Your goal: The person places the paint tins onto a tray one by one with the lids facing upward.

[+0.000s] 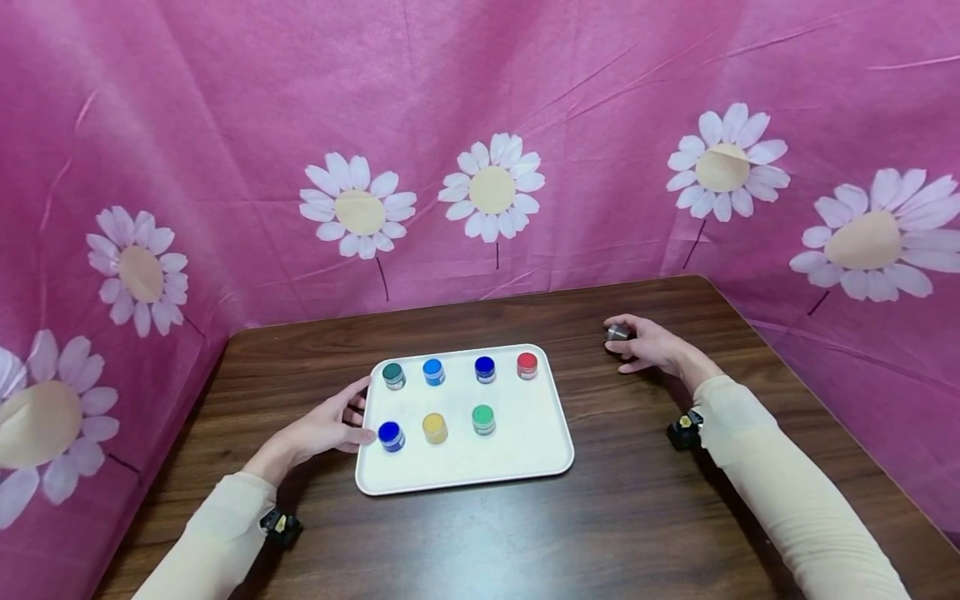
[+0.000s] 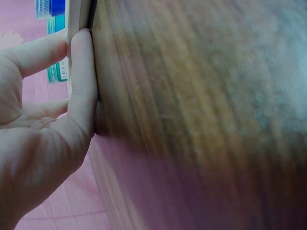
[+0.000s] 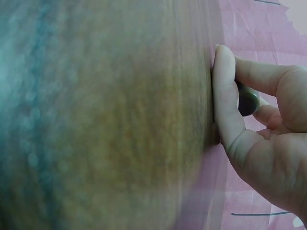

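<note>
A white tray (image 1: 525, 450) lies on the table, bearing small jars in two rows. The back row has a dark green jar (image 1: 393, 376), a light blue jar (image 1: 433, 372), a dark blue jar (image 1: 485, 370) and a red jar (image 1: 527, 366). In front stand another dark blue jar (image 1: 391, 437), a yellow jar (image 1: 435, 428) and a green jar (image 1: 483, 419). My left hand (image 1: 322, 427) holds the tray's left edge with thumb and fingers. Right of the tray, my right hand (image 1: 651, 343) grips a small dark, shiny, rounded object (image 1: 618, 333), partly hidden by the fingers.
The wooden table (image 1: 480, 550) runs back to a pink cloth (image 1: 585, 75) printed with daisies, which also hangs at both sides. Small black devices sit on the left wrist (image 1: 281, 527) and the right wrist (image 1: 684, 430).
</note>
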The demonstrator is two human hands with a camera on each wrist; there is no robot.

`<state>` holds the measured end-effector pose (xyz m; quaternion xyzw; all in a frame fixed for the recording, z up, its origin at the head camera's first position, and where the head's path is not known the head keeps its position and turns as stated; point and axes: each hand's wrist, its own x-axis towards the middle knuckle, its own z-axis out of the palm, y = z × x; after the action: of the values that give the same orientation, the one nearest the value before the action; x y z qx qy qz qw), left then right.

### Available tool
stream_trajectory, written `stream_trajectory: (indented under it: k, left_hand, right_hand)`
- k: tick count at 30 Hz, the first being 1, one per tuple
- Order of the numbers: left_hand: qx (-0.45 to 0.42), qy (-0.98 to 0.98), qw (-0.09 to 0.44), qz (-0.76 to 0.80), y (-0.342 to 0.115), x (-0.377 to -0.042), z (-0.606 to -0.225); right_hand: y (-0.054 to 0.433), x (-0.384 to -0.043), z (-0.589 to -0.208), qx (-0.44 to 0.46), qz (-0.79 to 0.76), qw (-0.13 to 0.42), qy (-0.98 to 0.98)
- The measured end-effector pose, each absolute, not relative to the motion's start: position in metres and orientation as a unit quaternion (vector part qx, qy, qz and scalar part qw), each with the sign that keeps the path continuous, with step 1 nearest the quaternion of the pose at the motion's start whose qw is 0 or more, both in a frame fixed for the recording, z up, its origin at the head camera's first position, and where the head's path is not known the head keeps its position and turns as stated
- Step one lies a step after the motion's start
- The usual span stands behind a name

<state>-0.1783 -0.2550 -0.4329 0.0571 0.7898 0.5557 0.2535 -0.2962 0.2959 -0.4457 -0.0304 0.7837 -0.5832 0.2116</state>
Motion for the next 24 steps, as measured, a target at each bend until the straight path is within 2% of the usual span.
stream_trajectory:
  k: [24]
  left_hand:
    - [0.05,0.791,0.246,0.557,-0.2554,-0.1773,-0.4315]
  right_hand:
    - [0.2942,-0.287,-0.4379,-0.072,-0.55,0.229,0.8]
